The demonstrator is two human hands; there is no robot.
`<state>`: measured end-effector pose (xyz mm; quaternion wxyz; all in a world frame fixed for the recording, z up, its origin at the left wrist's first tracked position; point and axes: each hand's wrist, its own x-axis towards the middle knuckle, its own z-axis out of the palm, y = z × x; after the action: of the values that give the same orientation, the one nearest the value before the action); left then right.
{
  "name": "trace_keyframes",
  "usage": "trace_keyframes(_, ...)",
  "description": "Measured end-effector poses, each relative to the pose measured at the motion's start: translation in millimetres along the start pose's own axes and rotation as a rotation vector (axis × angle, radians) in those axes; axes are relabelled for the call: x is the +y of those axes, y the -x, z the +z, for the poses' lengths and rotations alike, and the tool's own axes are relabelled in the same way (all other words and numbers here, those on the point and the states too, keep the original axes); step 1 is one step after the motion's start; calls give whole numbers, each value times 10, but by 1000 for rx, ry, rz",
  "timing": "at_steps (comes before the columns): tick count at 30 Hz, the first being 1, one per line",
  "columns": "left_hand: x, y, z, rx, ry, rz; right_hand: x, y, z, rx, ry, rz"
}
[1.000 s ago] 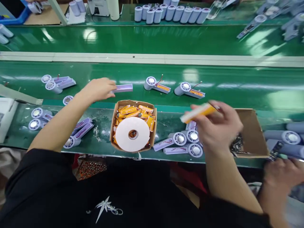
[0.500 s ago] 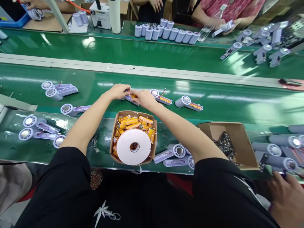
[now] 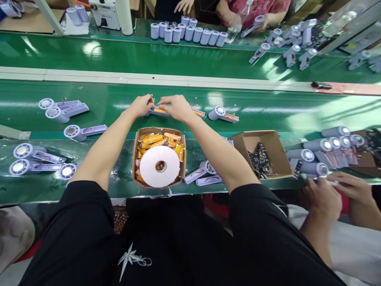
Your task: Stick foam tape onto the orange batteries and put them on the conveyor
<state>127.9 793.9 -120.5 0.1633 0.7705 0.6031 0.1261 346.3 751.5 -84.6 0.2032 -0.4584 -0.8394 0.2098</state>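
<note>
My left hand (image 3: 143, 106) is pinched closed at thin wires (image 3: 152, 98) over the head end of a lilac plastic housing (image 3: 160, 114). An orange wrapped battery (image 3: 160, 110) lies in the housing's open handle. My right hand (image 3: 176, 107) reaches over the handle's other end, fingers stretched out and near the battery, gripping nothing I can see. Part of the housing's round head is hidden by my left hand. Closer to me stands a cardboard box (image 3: 134, 159) of orange batteries (image 3: 152, 139), with a white tape roll (image 3: 149, 167) lying on top.
Battery-fitted housings (image 3: 218, 113) lie right on the green belt (image 3: 268, 111); others (image 3: 56, 113) lie left. A cardboard box (image 3: 279, 155) of small dark parts stands at right, beside a co-worker's hands (image 3: 324, 198). Lilac cylinders (image 3: 189, 33) line the far bench.
The view has shifted right. My right hand has lifted off the battery and its fingers have straightened. My left hand stays at the wires. The co-worker's hands show more fully at right.
</note>
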Motion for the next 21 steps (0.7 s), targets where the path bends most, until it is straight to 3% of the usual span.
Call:
trace_keyframes(3, 285, 757, -157, 223, -33, 98, -183, 1007, -402, 173, -202, -24)
trace_keyframes(4, 393, 1114, -200, 201, -46, 209, -238, 1421, -479, 200, -272, -11)
trace_keyframes(6, 578, 1860, -243, -69, -96, 537, -317, 2221, -504, 156, -382, 37)
trace_keyframes(7, 640, 2197, -243, -160, -144, 636, -345, 2562, -450, 134, -411, 81)
trace_keyframes(9, 692, 2711, -219, -172, -268, 680, -406, 3046, -240, 100, -485, 204)
trace_keyframes(11, 677, 2999, -195, -104, -338, 659, -519, 3251, 46, 62, -629, 343)
trace_keyframes(14, 650, 3197, -187, 98, -305, 604, -836, 3187, 477, -129, -982, 411)
trace_keyframes(17, 649, 3364, -179, 314, -227, 522, -1225, 3005, 814, -361, -1192, 301)
trace_keyframes(19, 605, 3481, -172, 399, -194, 431, -1397, 2919, 960, -462, -1154, 170)
trace_keyframes(21, 513, 3582, -179, 472, -180, 318, -1428, 2837, 1010, -552, -971, 0)
